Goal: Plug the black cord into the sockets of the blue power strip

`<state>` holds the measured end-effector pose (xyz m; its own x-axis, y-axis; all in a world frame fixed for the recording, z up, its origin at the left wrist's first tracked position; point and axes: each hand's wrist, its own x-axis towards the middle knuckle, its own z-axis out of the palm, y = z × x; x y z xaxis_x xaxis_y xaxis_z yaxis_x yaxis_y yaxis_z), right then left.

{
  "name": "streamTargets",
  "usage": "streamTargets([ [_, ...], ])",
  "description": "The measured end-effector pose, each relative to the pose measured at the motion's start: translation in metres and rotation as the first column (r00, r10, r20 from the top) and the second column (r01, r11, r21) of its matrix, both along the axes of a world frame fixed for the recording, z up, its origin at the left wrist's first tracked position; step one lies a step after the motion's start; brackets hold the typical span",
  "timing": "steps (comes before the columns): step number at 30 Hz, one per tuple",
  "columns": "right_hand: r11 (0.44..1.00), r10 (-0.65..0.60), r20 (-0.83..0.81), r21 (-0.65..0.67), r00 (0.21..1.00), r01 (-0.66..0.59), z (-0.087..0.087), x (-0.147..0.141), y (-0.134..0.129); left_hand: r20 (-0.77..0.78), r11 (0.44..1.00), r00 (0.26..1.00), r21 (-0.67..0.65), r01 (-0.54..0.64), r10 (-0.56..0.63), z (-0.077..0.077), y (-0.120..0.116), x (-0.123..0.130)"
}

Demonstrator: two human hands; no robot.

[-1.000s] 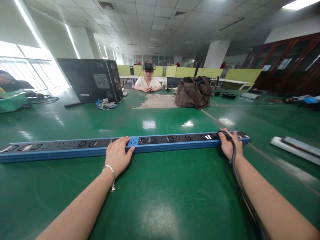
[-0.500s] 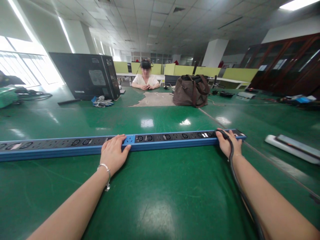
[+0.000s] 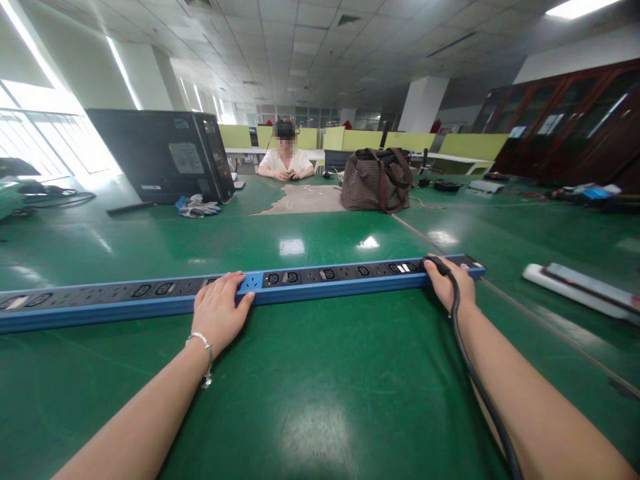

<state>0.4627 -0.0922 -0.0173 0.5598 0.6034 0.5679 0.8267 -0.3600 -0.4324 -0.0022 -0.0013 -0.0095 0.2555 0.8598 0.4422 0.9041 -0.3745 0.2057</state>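
Note:
A long blue power strip [image 3: 320,292] with a black socket face lies across the green table, running out of view at the left. My left hand [image 3: 219,307] grips it at the blue socket [image 3: 251,282], fingers over the top and thumb along the near side. Near the strip's right end, my right hand [image 3: 453,283] is closed around a black plug [image 3: 436,264], which sits against the socket face; whether it is fully seated I cannot tell. From the plug a thick black cable [image 3: 461,347] runs down beside my right forearm.
A white bar-shaped object [image 3: 565,290] lies to the right. Farther back are a black computer case [image 3: 160,157], work gloves [image 3: 198,207] and a brown bag [image 3: 373,180]. Across the table sits a person [image 3: 286,163], hands together. Cables [image 3: 55,198] lie at far left.
The whole view has shifted slightly, so things appear a little farther left. Both hands keep their places on the power strip and the plug.

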Motion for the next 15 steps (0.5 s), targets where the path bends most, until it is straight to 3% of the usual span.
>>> streamTargets([
  [7, 0.996, -0.048, -0.108, 0.074, 0.993, 0.056, 0.005, -0.004, -0.003, -0.003, 1.0, 1.0, 0.002, -0.002, 0.002, -0.001, 0.0, 0.0],
  [13, 0.995, -0.086, -0.162, 0.044, 0.983, 0.095, 0.006, -0.009, -0.002, -0.007, 1.0, 1.0, 0.011, 0.002, -0.002, -0.001, 0.001, -0.001],
  [15, 0.986, -0.033, -0.225, 0.155, 0.974, 0.069, 0.009, -0.004, 0.0, -0.002, 1.0, 1.0, 0.018, 0.001, -0.001, -0.001, 0.001, -0.001],
])
